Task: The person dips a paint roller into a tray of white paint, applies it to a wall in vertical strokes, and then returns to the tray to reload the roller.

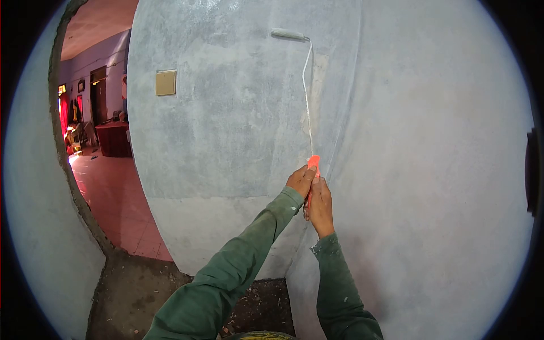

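Both my hands grip the orange handle of a paint roller (307,107). My left hand (301,180) is closed around the upper part of the handle. Just below and to its right, my right hand (321,207) wraps the lower part. From the handle a long, thin, bent white rod runs upward to the small roller sleeve (288,34), which lies sideways against the grey wall (226,124) near the top of the view. Around it the wall looks darker and damp, with a lighter band below. My fingers hide much of the handle.
A beige switch plate (166,83) sits on the wall at left. Beyond it a doorway opens onto a room with a pink tiled floor (116,192) and a red-covered table (113,139). Another pale wall (436,170) meets the corner at right. Debris lies on the rough floor (136,289).
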